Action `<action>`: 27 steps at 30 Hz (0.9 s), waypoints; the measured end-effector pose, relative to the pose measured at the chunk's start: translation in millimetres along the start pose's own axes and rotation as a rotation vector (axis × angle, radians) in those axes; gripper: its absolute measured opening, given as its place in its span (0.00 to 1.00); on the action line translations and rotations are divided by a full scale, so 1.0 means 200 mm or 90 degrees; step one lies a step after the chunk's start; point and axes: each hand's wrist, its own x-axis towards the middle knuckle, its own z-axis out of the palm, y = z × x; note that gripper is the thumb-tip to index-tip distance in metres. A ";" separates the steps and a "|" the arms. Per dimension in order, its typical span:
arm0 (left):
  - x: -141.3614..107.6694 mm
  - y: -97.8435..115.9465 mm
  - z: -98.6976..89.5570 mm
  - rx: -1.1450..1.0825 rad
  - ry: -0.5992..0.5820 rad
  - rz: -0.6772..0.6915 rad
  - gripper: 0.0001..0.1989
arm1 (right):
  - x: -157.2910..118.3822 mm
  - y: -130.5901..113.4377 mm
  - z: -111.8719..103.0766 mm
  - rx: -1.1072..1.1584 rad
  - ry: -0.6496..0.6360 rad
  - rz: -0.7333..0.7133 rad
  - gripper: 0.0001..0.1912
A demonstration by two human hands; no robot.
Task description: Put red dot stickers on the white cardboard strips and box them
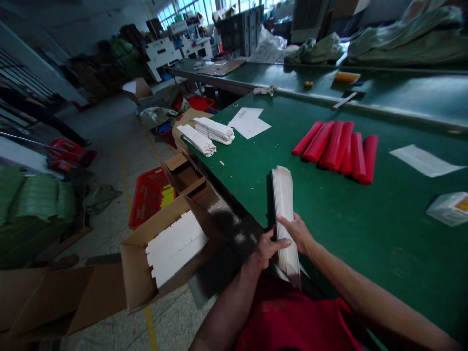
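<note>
A long, narrow stack of flat white cartons (pixel 284 195) stands on edge at the front rim of the green table (pixel 248 180). My left hand (pixel 269 247) grips its left side near the lower end, thumb laid across the top edges. From the right, my right hand (pixel 297 233) closes around the same stack, its thumb over the edges too. The fingers beneath and behind the cartons are partly hidden. Two similar white bundles (pixel 214 130) lie at the table's left edge, beside some white paper sheets (pixel 250 123).
Several red plastic-looking lengths (pixel 334 146) lie to the right. Farther right are a white sheet (pixel 426 160) and a small white box (pixel 449 208). On the floor at left stand an open cardboard box (pixel 141 265) with white card inside and a red basket (pixel 141 200).
</note>
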 end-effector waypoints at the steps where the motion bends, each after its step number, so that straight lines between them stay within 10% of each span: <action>1: 0.00 0.00 0.00 -0.007 -0.004 -0.003 0.41 | 0.01 0.01 0.00 0.002 -0.005 -0.001 0.30; 27: 0.01 -0.02 -0.03 -0.010 -0.027 0.004 0.31 | 0.01 -0.01 -0.02 -0.006 -0.010 0.027 0.32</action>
